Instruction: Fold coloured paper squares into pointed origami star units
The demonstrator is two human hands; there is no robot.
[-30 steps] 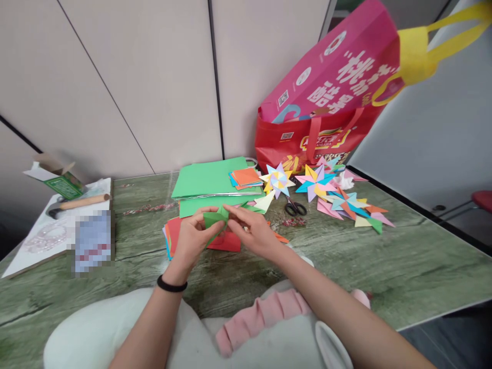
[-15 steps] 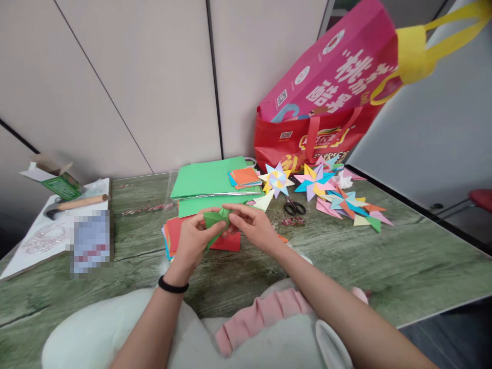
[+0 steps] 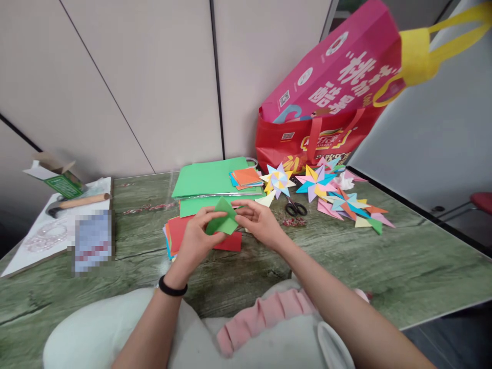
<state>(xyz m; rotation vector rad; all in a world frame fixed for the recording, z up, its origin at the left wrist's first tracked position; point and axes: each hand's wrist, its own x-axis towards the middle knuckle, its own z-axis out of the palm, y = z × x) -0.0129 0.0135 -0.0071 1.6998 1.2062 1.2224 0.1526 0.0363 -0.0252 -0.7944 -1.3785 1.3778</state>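
A folded green paper piece (image 3: 225, 219) is held up over the red paper sheets (image 3: 230, 242). My left hand (image 3: 198, 230) grips it from the left, fingers behind and thumb at its lower edge. My right hand (image 3: 261, 223) pinches its right corner between thumb and fingers. Behind my hands lie large green sheets (image 3: 211, 177) with a small stack of coloured squares (image 3: 246, 177) on top. A pale folded piece (image 3: 266, 199) rests just beyond my right hand.
Folded paper stars (image 3: 277, 180) and black scissors (image 3: 295, 208) lie to the right, before a red bag (image 3: 284, 141) holding a pink bag (image 3: 326, 66). A hammer (image 3: 79, 203) and green box (image 3: 65, 183) sit at the left.
The green paper has been opened out and now shows a broader, squarish face. My right hand has shifted slightly right, to the paper's corner.
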